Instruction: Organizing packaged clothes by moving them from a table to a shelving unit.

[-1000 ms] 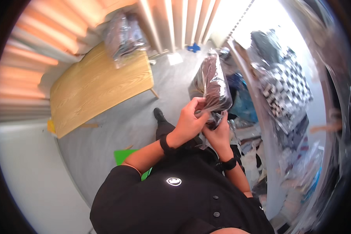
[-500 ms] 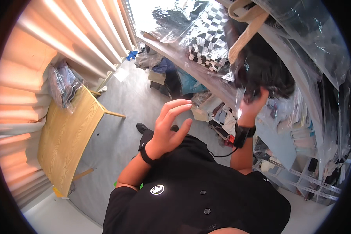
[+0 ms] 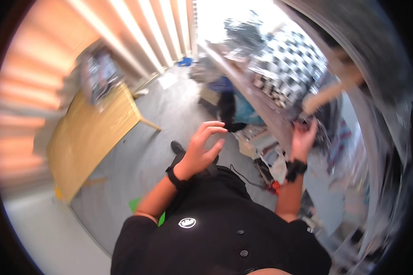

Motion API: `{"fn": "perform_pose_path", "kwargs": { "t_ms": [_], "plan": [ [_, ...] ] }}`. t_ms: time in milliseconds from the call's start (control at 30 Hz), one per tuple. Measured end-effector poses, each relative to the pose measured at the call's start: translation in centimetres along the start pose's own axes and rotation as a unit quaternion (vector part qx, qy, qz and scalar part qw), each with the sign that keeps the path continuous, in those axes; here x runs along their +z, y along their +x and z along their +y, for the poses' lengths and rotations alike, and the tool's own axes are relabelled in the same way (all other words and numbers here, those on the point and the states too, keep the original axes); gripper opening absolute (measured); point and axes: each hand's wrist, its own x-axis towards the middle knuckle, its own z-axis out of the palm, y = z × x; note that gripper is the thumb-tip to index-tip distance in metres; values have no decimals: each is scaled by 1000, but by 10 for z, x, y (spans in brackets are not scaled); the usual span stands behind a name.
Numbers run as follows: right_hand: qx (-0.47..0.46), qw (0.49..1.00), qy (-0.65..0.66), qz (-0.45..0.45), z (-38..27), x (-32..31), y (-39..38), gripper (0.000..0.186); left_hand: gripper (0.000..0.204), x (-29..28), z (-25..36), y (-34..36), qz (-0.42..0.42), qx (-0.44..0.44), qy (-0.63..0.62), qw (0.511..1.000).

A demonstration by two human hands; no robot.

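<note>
My left hand (image 3: 203,150) hangs in front of my body, fingers apart and bent, with nothing in it. At the shelf on the right, my right hand (image 3: 304,141) has its fingers curled on a dark garment in clear plastic (image 3: 323,130); blur hides part of the grip. Just above that hand, a beige strap (image 3: 328,95) hangs down. Beyond it on the shelf lies a black-and-white checkered garment (image 3: 291,55) in clear plastic.
A light wooden table (image 3: 94,137) stands at the left, with a plastic-wrapped garment (image 3: 100,75) at its far end. Pleated curtains (image 3: 142,32) hang behind it. Below the shelf edge (image 3: 250,89), several clothes (image 3: 222,98) lie piled on the floor. Stacked garments (image 3: 353,169) fill the right side.
The view has swung, so the room has shifted rightward and down. My right hand sits lower with the dark garment. My left hand stays open.
</note>
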Motion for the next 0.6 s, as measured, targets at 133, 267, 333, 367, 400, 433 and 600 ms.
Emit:
{"fn": "perform_pose_path", "kwargs": {
  "t_ms": [133, 267, 333, 367, 400, 433, 600],
  "plan": [
    [-4, 999, -2, 45, 8, 6, -47, 53, 25, -44, -65, -12, 80, -140, -3, 987],
    [-33, 993, -107, 27, 38, -5, -106, 45, 29, -116, -157, -35, 203, -276, -21, 939],
    [-25, 970, -241, -31, 71, -18, -126, 41, 30, -163, -201, -43, 247, -280, 56, 926],
    [29, 953, -281, -109, 87, -25, -131, 40, 30, -186, -221, -46, 266, -321, 122, 901],
    [97, 934, -327, -101, 104, -34, -135, 39, 32, -213, -239, -45, 262, -274, 172, 909],
    [112, 902, -378, -173, 120, -44, -141, 39, 35, -239, -255, -42, 260, -307, 239, 883],
    [197, 777, -568, -187, 191, -87, -165, 40, 44, -375, -319, 4, 242, -222, 369, 870]
  ]
}}
